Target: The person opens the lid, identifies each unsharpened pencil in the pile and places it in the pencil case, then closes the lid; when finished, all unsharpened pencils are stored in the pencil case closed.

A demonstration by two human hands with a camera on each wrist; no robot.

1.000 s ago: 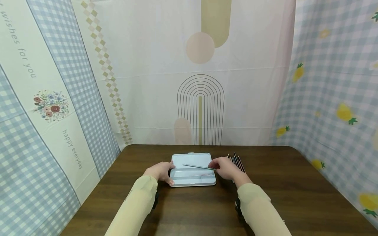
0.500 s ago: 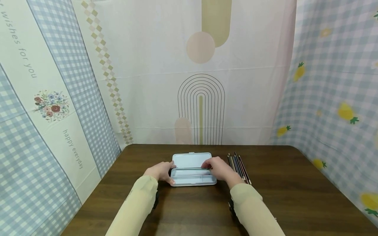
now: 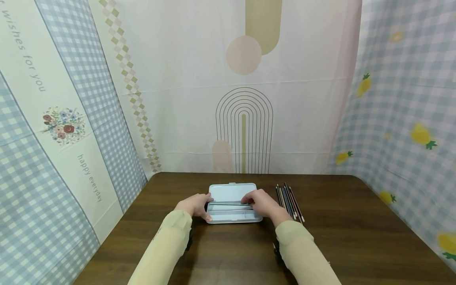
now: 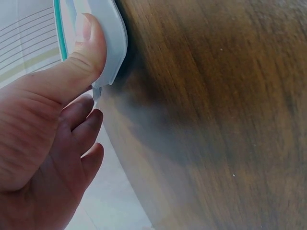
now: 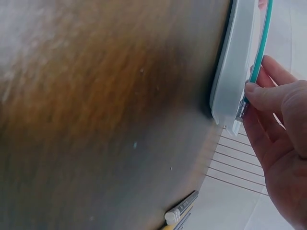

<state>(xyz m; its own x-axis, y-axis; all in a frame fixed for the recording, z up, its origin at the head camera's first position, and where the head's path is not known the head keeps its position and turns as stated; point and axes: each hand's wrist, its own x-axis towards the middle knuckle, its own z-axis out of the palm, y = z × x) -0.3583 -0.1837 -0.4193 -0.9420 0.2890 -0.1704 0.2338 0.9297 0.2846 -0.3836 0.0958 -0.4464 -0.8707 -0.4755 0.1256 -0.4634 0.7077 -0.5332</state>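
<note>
We see one pale blue pencil case point(image 3: 231, 194) lying open on the dark wooden table point(image 3: 356, 229), and we take it as our landmark. Its lid lies flat on the far side, the tray on the near side. We count two hands at the case. The left hand point(image 3: 194, 206) grips the case's left end: in the left wrist view the thumb point(image 4: 88, 48) presses on the rim while the other fingers curl underneath. The right hand point(image 3: 261, 202) is at the case's right end, and its fingertips point(image 5: 259, 93) pinch the end of one teal pencil point(image 5: 256, 57). That pencil lies lengthwise over the case, along the line where tray meets lid, reaching almost to the left hand. Whether it already rests on the tray floor we cannot tell.

Just to the right of the case, apart from it, lies one bundle of coloured pencils point(image 3: 289, 200), side by side and pointing away from us; we make out roughly six, though the exact count is not clear. Both forearms wear pale yellow sleeves point(image 3: 162, 249). Patterned cloths point(image 3: 71, 118) hang behind the case and to either side.
</note>
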